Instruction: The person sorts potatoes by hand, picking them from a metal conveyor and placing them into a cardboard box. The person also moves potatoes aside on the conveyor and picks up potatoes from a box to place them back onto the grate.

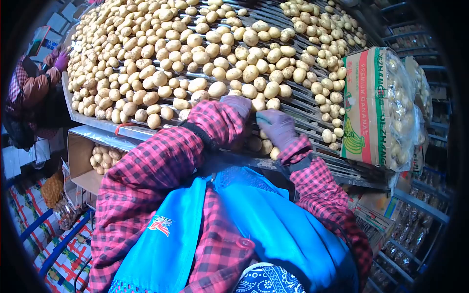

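Many pale yellow potatoes (250, 73) cover a slatted sorting table (312, 115). My left hand (237, 104), in a purple-grey glove, is at the near edge of the pile, against the potatoes; its fingers are mostly hidden. My right hand (278, 127), in a purple glove with teal fingertips, reaches in just to the right of it. Its fingers are stretched out to the left over the potatoes, touching or close to them. A few potatoes (266, 146) lie below and between my hands near the table's front edge.
A banana carton (364, 107) with plastic-wrapped potatoes stands on the right. An open cardboard box (85, 161) holding potatoes sits below the table's left edge. Another person (36, 93) in purple gloves works at the far left. Blue metal rails (63, 244) run at lower left.
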Action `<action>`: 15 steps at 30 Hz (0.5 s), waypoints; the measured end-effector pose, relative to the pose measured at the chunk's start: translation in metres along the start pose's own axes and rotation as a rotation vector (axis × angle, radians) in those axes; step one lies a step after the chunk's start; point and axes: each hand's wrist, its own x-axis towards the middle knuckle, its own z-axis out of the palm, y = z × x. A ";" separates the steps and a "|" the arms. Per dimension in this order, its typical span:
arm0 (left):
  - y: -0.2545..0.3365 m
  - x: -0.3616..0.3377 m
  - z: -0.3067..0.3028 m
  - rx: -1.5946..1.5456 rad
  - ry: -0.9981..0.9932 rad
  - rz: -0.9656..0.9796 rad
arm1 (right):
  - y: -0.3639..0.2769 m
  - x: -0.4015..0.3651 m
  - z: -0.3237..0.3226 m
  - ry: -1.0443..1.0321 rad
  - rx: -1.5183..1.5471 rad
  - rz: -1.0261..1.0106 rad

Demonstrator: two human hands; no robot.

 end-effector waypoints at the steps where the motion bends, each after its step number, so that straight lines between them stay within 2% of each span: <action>1: 0.000 0.000 0.001 -0.006 0.002 -0.006 | 0.010 -0.004 -0.004 0.080 0.099 0.054; 3: -0.002 -0.002 0.003 -0.031 0.044 0.001 | 0.032 -0.009 -0.013 0.248 0.397 0.269; 4: -0.003 -0.007 -0.003 -0.013 0.042 0.036 | 0.049 -0.009 -0.020 0.285 0.349 0.348; 5: -0.011 -0.012 -0.002 -0.021 0.049 0.024 | 0.060 -0.014 -0.022 0.396 0.536 0.395; 7: -0.043 -0.033 0.006 -0.720 0.168 0.035 | 0.026 -0.016 -0.050 0.322 0.586 0.469; 8: -0.070 -0.062 0.000 -1.150 0.287 0.059 | 0.009 -0.017 -0.040 0.165 0.321 0.239; 9: -0.094 -0.096 -0.002 -1.588 0.398 0.092 | -0.003 -0.014 -0.034 0.167 0.190 -0.006; 11: -0.128 -0.128 0.013 -2.013 0.440 0.192 | -0.028 -0.001 -0.021 -0.058 0.020 -0.069; 12: -0.137 -0.143 0.020 -2.063 0.456 0.256 | -0.029 0.006 -0.008 -0.054 0.024 -0.075; 14: -0.141 -0.166 0.028 -2.186 0.442 0.395 | -0.023 0.024 0.021 -0.307 -0.155 -0.104; 15: -0.135 -0.172 0.031 -2.183 0.457 0.395 | -0.023 0.034 0.021 -0.305 -0.155 -0.116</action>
